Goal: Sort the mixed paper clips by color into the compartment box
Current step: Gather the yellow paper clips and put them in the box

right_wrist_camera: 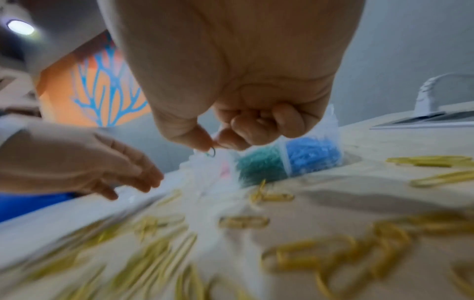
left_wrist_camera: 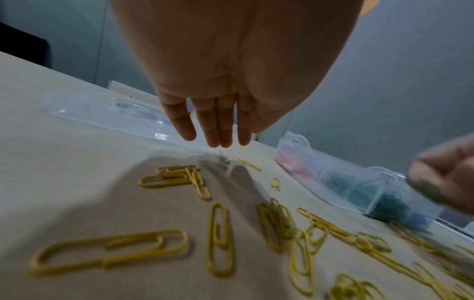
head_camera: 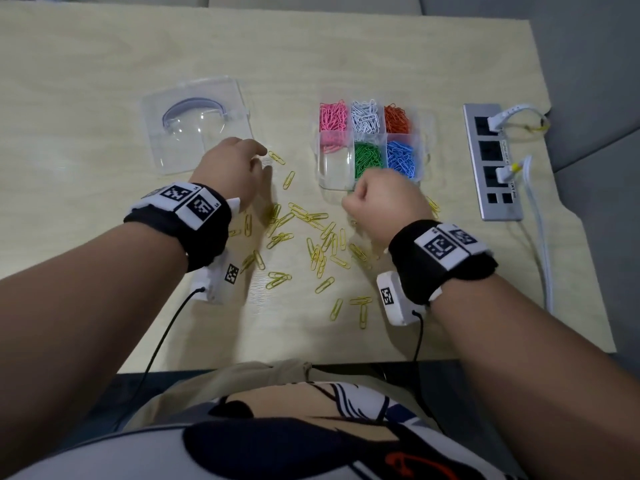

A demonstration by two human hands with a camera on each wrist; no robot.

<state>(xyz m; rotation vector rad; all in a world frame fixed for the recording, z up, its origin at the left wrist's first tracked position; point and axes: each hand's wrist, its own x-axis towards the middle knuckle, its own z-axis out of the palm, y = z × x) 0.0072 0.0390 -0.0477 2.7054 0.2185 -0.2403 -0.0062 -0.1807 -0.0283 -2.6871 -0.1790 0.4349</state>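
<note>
Left hand [head_camera: 232, 171] flat — right hand [head_camera: 384, 199] pinching.

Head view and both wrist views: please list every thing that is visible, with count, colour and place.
compartment box: one, clear, table centre-right; holds pink, white, orange, green and blue clips, one front-left compartment empty.
yellow paper clips: many, loose on the table before the box.
lid: one, clear with a handle, left of the box.
power strip: one, grey, table right, two white plugs in it.
table: one, light wood.
left hand: fingers straight, above the clips.
right hand: pinches a small green clip near the box.
</note>
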